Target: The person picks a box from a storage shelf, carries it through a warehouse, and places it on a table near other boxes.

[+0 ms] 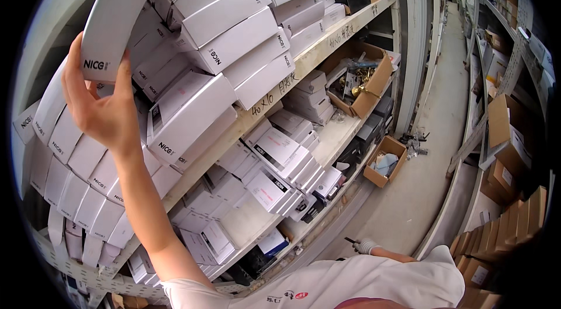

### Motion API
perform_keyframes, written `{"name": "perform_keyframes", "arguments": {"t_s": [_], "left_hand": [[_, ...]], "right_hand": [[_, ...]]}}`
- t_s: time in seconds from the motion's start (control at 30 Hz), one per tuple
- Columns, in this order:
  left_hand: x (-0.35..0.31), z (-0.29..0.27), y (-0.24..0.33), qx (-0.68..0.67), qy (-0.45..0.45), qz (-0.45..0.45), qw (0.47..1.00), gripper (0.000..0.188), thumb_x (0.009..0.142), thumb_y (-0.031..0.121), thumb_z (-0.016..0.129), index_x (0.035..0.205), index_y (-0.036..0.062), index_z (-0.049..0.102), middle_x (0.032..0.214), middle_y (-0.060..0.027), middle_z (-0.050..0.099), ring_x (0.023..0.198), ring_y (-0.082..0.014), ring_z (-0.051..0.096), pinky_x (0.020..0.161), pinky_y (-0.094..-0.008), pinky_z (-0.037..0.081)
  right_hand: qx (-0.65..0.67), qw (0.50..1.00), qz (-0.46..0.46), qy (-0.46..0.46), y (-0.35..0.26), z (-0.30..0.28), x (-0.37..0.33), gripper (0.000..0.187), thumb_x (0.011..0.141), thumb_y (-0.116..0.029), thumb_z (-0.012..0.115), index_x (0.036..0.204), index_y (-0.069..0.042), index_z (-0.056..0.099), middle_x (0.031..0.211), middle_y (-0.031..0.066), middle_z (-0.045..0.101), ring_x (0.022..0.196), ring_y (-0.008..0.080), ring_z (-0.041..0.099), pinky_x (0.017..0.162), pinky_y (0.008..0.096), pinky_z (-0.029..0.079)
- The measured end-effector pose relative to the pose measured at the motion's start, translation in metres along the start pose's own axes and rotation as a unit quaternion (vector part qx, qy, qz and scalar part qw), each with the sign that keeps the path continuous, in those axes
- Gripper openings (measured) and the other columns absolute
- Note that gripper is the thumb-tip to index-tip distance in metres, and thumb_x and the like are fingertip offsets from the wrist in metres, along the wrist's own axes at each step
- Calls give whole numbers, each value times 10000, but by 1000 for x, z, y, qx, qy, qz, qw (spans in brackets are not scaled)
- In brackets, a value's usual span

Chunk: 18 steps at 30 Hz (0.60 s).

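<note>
My left hand is raised at the upper left. Its thumb and fingers close around the lower end of a long white cardboard box, tilted and rising past the top edge. Stacked white boxes lie just behind and right of that hand, and a row of white box ends stands below it. My right hand is low, beyond my shirt, with whitish ribbed material around it. A slim dark thing sticks out there; the fingers cannot be made out.
Lower shelves hold more white boxes. An open carton contains metal hardware. Another small carton sits on the aisle floor, beside loose dark pieces. Brown cartons fill the rack along the right.
</note>
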<state>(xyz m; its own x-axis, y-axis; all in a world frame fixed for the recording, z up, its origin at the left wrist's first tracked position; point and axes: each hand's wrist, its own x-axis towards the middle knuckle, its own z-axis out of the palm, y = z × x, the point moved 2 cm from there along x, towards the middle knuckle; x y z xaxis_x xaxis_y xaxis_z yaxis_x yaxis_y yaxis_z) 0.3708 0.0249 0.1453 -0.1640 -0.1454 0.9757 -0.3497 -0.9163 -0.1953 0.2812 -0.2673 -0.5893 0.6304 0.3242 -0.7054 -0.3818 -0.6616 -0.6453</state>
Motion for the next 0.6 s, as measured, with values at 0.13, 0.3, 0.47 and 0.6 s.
{"name": "perform_keyframes", "arguments": {"t_s": [0.13,0.3,0.47,0.6], "left_hand": [[-21,-5,23,108,-16,147,983,560,637,-85,731,1161,26,565,1105,-98,579,1043,-243,572,911,-354,488],[-38,2,26,84,-23,234,968,498,631,-121,699,1103,0,594,1082,-113,584,1057,-300,564,907,-368,487],[-28,-1,21,77,-46,234,968,556,610,-121,705,1135,14,583,1116,-115,575,1114,-296,543,965,-379,442],[-33,11,31,88,-59,307,946,421,659,-121,646,1054,21,621,1046,-95,615,1072,-283,571,1032,-460,361]], "right_hand": [[-50,999,-13,5,25,-3,2,288,869,-235,481,1006,-40,641,720,99,648,623,201,602,607,345,483],[-44,999,3,19,25,-12,-3,316,868,-277,469,985,-47,652,760,108,668,645,219,622,615,359,485],[-32,999,12,16,21,-10,4,302,865,-267,473,978,-60,661,793,91,683,737,205,648,690,338,500],[-44,998,-2,35,33,-8,8,323,851,-272,486,1005,-49,661,808,126,677,717,231,648,672,349,498]]}}
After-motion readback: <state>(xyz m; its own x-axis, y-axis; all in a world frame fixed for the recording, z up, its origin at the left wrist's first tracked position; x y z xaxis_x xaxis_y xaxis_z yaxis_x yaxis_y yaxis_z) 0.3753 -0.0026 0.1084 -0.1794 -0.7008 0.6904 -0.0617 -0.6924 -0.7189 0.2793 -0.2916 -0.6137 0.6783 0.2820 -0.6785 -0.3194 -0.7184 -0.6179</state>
